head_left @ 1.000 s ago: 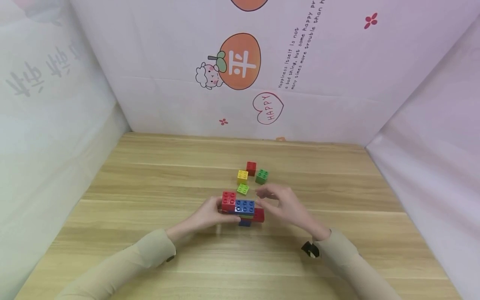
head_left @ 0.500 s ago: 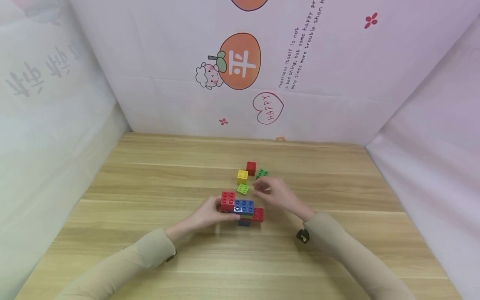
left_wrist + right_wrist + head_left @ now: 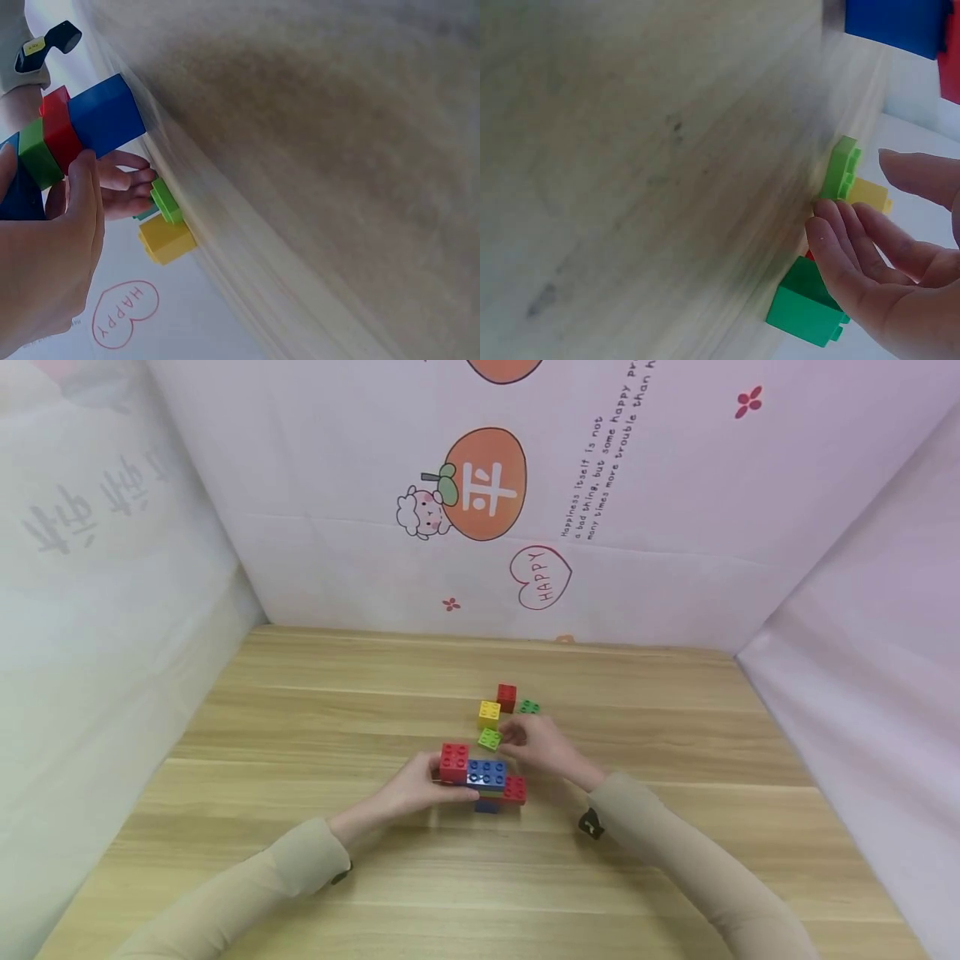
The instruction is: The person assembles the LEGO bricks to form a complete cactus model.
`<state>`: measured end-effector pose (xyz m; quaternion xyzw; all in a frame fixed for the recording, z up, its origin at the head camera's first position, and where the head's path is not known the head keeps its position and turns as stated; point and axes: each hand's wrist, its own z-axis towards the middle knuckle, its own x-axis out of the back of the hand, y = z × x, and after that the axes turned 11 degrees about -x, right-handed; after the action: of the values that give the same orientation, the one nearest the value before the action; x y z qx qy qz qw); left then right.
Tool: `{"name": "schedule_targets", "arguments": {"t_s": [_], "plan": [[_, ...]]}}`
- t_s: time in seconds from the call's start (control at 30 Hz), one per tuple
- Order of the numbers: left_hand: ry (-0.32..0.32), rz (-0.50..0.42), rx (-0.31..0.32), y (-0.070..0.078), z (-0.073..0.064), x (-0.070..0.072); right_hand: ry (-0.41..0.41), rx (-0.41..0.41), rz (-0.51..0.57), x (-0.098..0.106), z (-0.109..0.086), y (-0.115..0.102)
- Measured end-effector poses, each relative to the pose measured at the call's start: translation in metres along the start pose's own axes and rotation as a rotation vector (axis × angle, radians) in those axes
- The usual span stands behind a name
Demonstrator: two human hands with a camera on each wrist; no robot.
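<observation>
Lime-green four-stud brick: lies on tabletop, inward of far edge; likely light, stiff; best pinched by opposite sides. Right hand: parted, beside it. Left hand: grips brick assembly.

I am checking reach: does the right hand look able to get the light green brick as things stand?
Probably yes: the right hand is close beside the light green brick, thumb and fingers apart; nothing visible blocks it.

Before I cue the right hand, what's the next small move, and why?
Probably close the thumb and fingers on the lime brick: the right hand's fingers are beside it, thumb apart, and the left hand holds the brick stack.
</observation>
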<state>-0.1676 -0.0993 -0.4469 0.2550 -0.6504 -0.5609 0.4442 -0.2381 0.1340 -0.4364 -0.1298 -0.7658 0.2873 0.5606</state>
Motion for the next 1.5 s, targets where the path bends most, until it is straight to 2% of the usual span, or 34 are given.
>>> {"name": "schedule_targets", "arguments": {"t_s": [0.23,0.6,1.1,1.33,1.5], "plan": [[-0.024,0.008,-0.028,-0.003,0.001,0.000,0.011,-0.057,-0.018,-0.005,0.008,-0.004],[-0.042,0.001,-0.061,-0.005,0.001,-0.002,0.033,-0.050,-0.093,-0.014,0.015,-0.007],[-0.043,-0.009,-0.084,-0.005,0.002,-0.004,0.033,-0.059,-0.182,-0.013,0.008,-0.010],[-0.039,-0.008,-0.116,-0.008,0.005,-0.007,0.037,-0.062,-0.196,-0.012,0.006,-0.008],[-0.016,-0.010,-0.100,-0.009,0.005,-0.008,0.029,-0.065,-0.178,-0.008,0.001,-0.005]]}}
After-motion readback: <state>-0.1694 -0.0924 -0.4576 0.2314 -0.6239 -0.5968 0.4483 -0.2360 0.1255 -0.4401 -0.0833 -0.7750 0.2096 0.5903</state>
